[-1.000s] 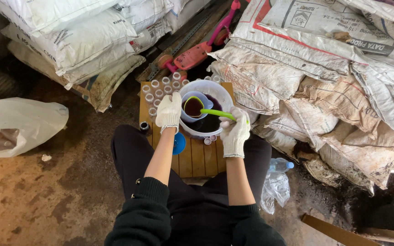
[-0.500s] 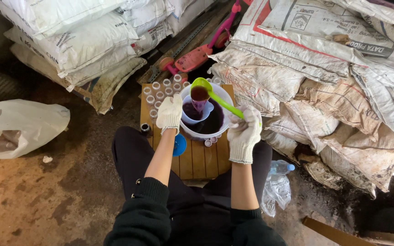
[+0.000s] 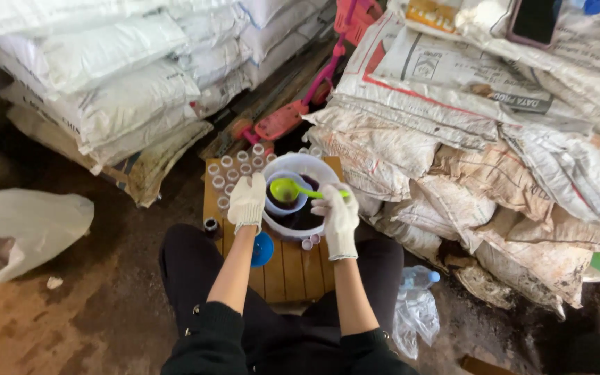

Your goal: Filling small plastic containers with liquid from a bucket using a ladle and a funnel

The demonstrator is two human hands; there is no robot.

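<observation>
The right hand (image 3: 337, 219), gloved, has its fingers closed round the handle of a green ladle (image 3: 285, 189) whose bowl sits over a small cup (image 3: 282, 196) inside the white bowl (image 3: 300, 167) of dark liquid; the left hand (image 3: 247, 201) has its fingers wrapped on the cup's near rim. Risk: a tilted ladle would likely spill dark liquid past the cup and stain the gloves. Open vials (image 3: 234, 167), just left of the bowl on the crowded wooden worktop (image 3: 293, 264), could be toppled by the left wrist.
</observation>
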